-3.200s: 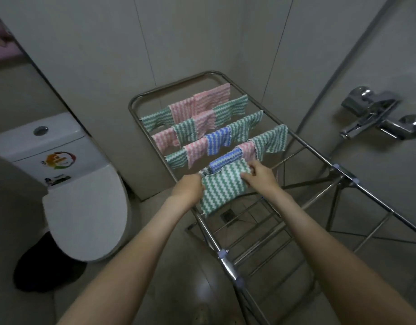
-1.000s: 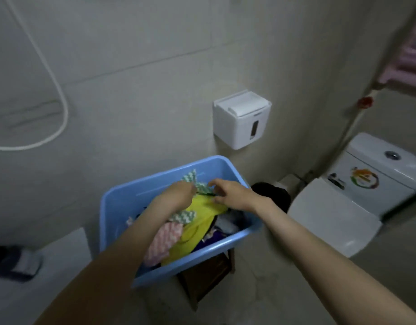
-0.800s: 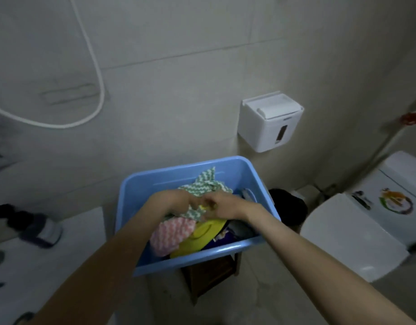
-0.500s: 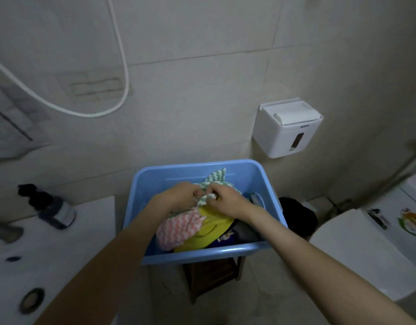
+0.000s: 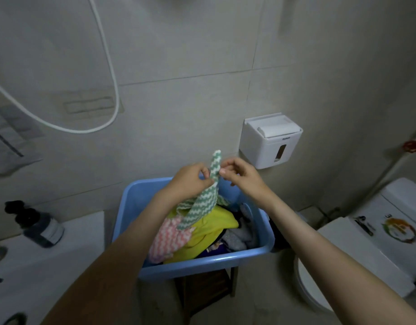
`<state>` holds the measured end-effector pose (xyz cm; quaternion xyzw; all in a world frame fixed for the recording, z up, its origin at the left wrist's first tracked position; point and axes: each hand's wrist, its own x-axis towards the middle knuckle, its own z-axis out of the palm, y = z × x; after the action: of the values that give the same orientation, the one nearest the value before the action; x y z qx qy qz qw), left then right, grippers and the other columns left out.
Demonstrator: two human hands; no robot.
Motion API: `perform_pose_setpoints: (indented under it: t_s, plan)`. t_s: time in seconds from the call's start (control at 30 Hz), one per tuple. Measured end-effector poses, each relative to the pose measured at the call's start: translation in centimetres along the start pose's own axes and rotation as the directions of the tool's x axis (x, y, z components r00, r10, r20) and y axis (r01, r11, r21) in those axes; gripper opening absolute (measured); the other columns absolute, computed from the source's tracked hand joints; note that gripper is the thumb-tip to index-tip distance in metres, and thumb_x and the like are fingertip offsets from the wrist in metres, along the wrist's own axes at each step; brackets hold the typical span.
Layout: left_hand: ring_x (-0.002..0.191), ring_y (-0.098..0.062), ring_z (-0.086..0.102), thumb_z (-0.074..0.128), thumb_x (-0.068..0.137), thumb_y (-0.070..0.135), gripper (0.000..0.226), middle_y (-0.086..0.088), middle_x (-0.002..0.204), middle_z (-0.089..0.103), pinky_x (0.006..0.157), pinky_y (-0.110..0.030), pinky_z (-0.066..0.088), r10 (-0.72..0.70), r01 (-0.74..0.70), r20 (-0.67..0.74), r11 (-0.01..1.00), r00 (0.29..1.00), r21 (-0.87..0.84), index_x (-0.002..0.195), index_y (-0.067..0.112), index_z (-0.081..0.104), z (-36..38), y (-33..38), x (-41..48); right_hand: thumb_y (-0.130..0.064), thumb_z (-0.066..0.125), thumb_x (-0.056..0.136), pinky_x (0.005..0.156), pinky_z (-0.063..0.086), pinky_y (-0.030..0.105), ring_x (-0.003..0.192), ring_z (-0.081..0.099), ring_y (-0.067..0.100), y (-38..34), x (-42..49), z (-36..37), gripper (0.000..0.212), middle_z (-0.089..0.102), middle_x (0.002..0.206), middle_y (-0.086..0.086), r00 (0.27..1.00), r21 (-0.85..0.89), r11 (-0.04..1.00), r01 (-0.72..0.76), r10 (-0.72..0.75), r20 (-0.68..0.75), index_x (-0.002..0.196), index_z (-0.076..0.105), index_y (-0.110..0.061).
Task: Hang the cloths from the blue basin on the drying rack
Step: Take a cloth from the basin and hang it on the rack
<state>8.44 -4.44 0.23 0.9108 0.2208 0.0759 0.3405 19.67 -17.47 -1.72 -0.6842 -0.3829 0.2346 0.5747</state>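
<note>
Several cloths (image 5: 171, 240) fill basin (image 5: 202, 266); hands (image 5: 190, 181) (image 5: 243, 178) pinch green cloth (image 5: 202, 205).

We have turned from the drying rack to the blue basin (image 5: 202, 266). Our left hand (image 5: 190, 181) and right hand (image 5: 241, 177) have since risen out of the pile, pinching the green zigzag cloth (image 5: 202, 202) and drawing it above the rim.
</note>
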Motion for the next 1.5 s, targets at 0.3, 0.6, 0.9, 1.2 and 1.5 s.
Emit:
perform_pose_setpoints:
  t_s: [0.3,0.6,0.9,1.2,1.5]
  plan:
    - [0.055,-0.015,0.042,0.066,0.080,0.011,0.024,0.005,0.060,0.045,0.052,-0.023,0.031,0.120,-0.123,-0.034,0.987,0.992,-0.102,0.075,0.020,0.044,1.5,3.5,1.1,-0.007,0.063,0.088,0.055,0.041,0.019,0.069,0.053,0.013,-1.3,-0.8,-3.1,0.013,0.056,0.075,0.006,0.998,-0.008,1.000,0.015,-0.016,-0.063,0.082,0.057,-0.016]
    - [0.057,-0.015,0.056,0.070,0.083,0.030,0.020,0.005,0.064,0.054,0.055,-0.028,0.043,0.200,-0.195,0.088,0.979,0.976,-0.068,0.089,0.013,0.061,1.3,4.9,1.8,0.002,0.061,0.087,0.050,0.040,0.020,0.056,0.047,0.010,-0.7,-1.5,-4.6,0.021,0.053,0.068,0.006,0.977,0.008,1.000,0.027,-0.025,-0.213,0.088,0.057,-0.019]
    - [0.060,-0.010,0.042,0.072,0.079,0.033,0.030,0.005,0.065,0.045,0.055,-0.028,0.027,0.255,-0.279,0.308,0.960,0.916,0.034,0.075,0.016,0.047,0.9,6.5,3.4,0.001,0.063,0.086,0.053,0.038,0.018,0.058,0.044,0.011,-1.2,-3.3,-7.5,0.023,0.044,0.067,0.011,0.935,-0.009,1.000,0.013,-0.015,-0.355,0.106,0.057,-0.008]
    - [0.057,-0.015,0.041,0.061,0.089,0.038,0.037,0.002,0.058,0.040,0.054,-0.031,0.025,0.419,-0.495,0.442,0.866,0.793,0.067,0.062,0.023,0.042,5.1,11.1,5.4,-0.005,0.062,0.088,0.069,0.045,0.027,0.071,0.048,0.022,0.9,-11.8,-13.0,0.023,0.045,0.070,0.013,0.674,0.034,0.999,-0.035,0.049,-0.737,0.102,0.062,-0.023]
    - [0.085,-0.016,0.061,0.051,0.095,0.031,0.022,0.001,0.085,0.068,0.072,-0.029,0.043,0.583,-0.686,0.575,0.726,0.574,-0.051,0.092,0.019,0.069,15.3,21.2,-0.3,0.000,0.056,0.090,0.057,0.040,0.019,0.063,0.053,-0.001,1.3,-29.3,-18.0,0.020,0.064,0.071,-0.009,0.309,-0.003,0.978,-0.208,0.063,-0.949,0.089,0.064,-0.019]
